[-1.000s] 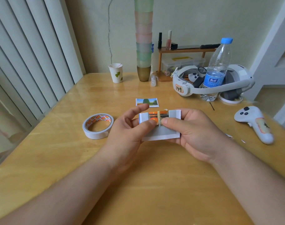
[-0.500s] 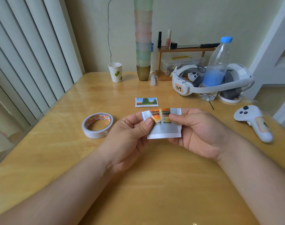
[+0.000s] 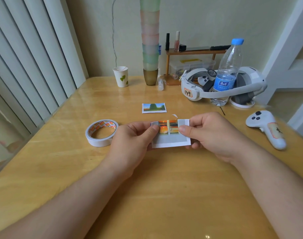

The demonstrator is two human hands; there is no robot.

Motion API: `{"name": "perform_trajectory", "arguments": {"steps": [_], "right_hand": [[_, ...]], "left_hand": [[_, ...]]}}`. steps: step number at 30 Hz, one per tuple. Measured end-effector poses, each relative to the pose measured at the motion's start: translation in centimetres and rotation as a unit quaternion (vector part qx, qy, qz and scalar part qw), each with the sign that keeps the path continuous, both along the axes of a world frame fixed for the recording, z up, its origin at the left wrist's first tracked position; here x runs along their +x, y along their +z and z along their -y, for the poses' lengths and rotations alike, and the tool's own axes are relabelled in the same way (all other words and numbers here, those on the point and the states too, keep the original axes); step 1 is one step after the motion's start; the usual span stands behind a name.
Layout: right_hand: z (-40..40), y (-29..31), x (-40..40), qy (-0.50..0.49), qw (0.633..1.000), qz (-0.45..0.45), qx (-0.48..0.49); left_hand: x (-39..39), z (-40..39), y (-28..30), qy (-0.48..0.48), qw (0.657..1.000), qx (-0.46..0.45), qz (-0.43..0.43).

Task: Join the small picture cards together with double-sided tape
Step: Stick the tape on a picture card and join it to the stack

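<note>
Both hands pinch the orange picture card (image 3: 170, 133) — left hand (image 3: 131, 140), right hand (image 3: 211, 135); the headset (image 3: 195, 90) label reads "149".

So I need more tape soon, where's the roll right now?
The tape roll lies flat on the table, just left of the left hand in the head view.

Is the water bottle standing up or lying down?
Standing up. The water bottle rises straight from the table, blue cap on top, with the white headset looped round it.
</note>
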State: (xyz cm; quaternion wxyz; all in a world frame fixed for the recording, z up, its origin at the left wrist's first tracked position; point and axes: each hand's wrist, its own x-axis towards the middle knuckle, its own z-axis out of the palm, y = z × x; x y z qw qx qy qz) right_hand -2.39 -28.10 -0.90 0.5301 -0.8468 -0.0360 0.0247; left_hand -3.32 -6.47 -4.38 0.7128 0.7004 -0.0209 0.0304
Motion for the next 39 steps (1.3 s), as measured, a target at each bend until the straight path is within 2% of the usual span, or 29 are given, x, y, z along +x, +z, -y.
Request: {"name": "perform_trajectory", "arguments": {"steps": [6,8,12,14,18,23,27,36,39], "right_hand": [[-0.1,0.0,-0.1,0.004,1.0,0.007,-0.016],[0.7,0.7,-0.1,-0.008,0.998,0.026,-0.063],[5.1,2.3,0.4,-0.103,0.974,0.102,-0.172],[6.8,2.4,0.4,-0.118,0.965,0.067,-0.224],[7.6,1.8,0.6,-0.085,0.946,-0.058,-0.309],[7.6,0.7,1.6,-0.075,0.923,-0.09,-0.367],[7.9,0.5,1.7,-0.088,0.924,-0.099,-0.358],[9.8,1.1,1.9,-0.095,0.964,-0.047,-0.244],[9.7,0.9,2.2,-0.099,0.96,-0.057,-0.254]], "left_hand": [[0.0,0.2,0.1,-0.016,0.999,-0.034,-0.037],[0.2,0.1,0.0,-0.015,0.998,-0.034,-0.044],[0.5,-0.1,-0.4,-0.006,0.999,-0.029,-0.039],[0.6,-0.2,-0.5,-0.006,0.999,-0.026,-0.036],[0.4,0.1,-0.2,-0.012,0.999,-0.026,-0.034],[0.3,0.2,-0.2,-0.013,0.999,-0.025,-0.034],[0.2,0.3,-0.2,-0.023,0.999,-0.017,-0.036],[0.2,0.1,0.1,-0.033,0.998,-0.025,-0.057],[0.1,0.2,0.2,-0.042,0.997,-0.023,-0.055]]}}
